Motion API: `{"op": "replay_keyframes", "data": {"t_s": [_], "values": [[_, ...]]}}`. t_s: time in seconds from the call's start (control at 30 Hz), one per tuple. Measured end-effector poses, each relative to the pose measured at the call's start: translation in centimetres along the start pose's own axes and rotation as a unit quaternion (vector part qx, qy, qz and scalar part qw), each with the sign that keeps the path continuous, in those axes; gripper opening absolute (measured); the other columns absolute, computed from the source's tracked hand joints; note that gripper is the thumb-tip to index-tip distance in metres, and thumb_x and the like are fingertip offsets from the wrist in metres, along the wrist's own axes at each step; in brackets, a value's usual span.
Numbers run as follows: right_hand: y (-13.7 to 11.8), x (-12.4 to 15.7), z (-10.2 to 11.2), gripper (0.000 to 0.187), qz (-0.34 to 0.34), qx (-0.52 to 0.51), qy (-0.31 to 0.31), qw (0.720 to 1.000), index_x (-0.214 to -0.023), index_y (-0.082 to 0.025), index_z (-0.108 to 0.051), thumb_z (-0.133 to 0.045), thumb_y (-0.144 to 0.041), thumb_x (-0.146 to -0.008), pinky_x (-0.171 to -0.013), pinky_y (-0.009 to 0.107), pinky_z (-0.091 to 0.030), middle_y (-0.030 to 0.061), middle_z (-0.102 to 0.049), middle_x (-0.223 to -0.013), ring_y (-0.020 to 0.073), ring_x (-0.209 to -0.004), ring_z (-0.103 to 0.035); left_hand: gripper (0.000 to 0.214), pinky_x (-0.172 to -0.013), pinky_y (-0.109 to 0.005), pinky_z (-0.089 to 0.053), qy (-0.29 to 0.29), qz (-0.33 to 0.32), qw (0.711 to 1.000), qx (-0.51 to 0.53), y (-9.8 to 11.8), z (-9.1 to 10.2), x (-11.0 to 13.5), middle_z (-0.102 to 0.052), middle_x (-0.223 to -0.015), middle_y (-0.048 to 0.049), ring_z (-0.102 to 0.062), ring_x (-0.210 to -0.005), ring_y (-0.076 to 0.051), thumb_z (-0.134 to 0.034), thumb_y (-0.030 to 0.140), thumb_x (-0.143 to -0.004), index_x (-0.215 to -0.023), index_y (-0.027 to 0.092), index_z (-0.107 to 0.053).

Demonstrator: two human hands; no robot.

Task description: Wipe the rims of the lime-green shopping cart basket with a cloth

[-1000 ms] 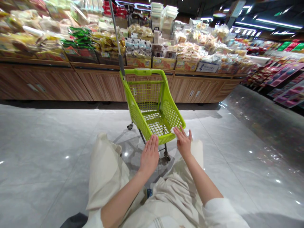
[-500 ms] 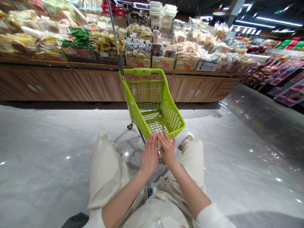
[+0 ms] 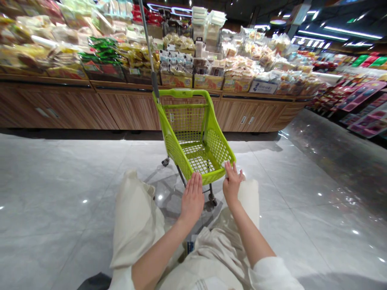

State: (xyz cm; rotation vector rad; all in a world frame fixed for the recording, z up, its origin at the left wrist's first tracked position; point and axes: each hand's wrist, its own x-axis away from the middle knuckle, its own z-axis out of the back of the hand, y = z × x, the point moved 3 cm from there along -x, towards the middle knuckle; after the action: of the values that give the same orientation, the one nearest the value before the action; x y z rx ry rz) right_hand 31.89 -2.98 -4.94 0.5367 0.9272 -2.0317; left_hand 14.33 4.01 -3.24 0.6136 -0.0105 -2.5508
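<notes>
Head view | left hand [image 3: 191, 199]: open, fingertips at near rim of green shopping cart [image 3: 218, 147]; right hand [image 3: 232, 182]: open, fingers at cart's near right corner; neither gripping

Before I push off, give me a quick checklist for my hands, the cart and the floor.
Left hand on the near rim of the lime-green shopping cart: not ok, fingers open, not wrapped around it.
Right hand: not ok, fingers spread at the rim's corner.
Near caster: ok, on the ground.
Far caster: ok, on the ground.
Floor tiles: cannot tell if wet; they look glossy.
</notes>
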Motion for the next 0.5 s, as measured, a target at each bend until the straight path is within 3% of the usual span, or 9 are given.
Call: {"op": "replay_keyframes", "data": {"t_s": [0.13,0.23,0.37,0.5], "values": [[-7.3,2.6,-0.9,0.087,0.08,-0.045,-0.08,0.993,-0.151,-0.026,-0.035,-0.035,0.0,-0.069,-0.121,0.05,-0.015,0.0046,-0.048,-0.151,0.0175,-0.146,-0.034,0.08,-0.123,-0.045,-0.026,-0.007,-0.002,1.0,-0.021,0.0,-0.2,0.0,-0.019,-0.163,-0.017,-0.01,-0.152,-0.027,-0.045,0.015,-0.089,-0.155,0.003,-0.001],[-8.5,2.8,-0.3,0.085,0.123,-0.03,-0.114,0.985,-0.151,-0.026,-0.035,-0.036,0.001,-0.07,-0.122,0.05,-0.009,0.0031,-0.049,-0.15,0.0167,-0.147,-0.031,0.077,-0.123,-0.045,-0.026,-0.012,-0.01,0.999,-0.031,-0.5,-0.1,0.1,-0.022,-0.162,-0.0166,-0.011,-0.152,-0.026,-0.043,0.014,-0.089,-0.155,0.003,-0.004],[-3.6,0.3,1.5,0.082,0.153,0.016,-0.108,0.982,-0.145,-0.03,-0.044,-0.038,0.003,-0.07,-0.122,0.053,-0.004,-0.0001,-0.057,-0.143,0.0175,-0.147,-0.031,0.075,-0.123,-0.043,-0.026,-0.019,-0.024,0.999,-0.03,-0.9,0.2,0.3,-0.02,-0.163,-0.0152,-0.011,-0.152,-0.023,-0.04,0.014,-0.091,-0.156,0.006,-0.002],[3.2,-3.0,3.1,0.076,0.093,0.053,-0.071,0.992,-0.136,-0.028,-0.054,-0.038,0.003,-0.069,-0.12,0.055,-0.008,-0.0012,-0.061,-0.139,0.0199,-0.145,-0.036,0.074,-0.123,-0.042,-0.026,-0.022,-0.028,0.999,-0.032,-0.8,0.5,0.1,-0.021,-0.163,-0.0136,-0.013,-0.152,-0.023,-0.039,0.015,-0.091,-0.156,0.007,-0.005]]}}
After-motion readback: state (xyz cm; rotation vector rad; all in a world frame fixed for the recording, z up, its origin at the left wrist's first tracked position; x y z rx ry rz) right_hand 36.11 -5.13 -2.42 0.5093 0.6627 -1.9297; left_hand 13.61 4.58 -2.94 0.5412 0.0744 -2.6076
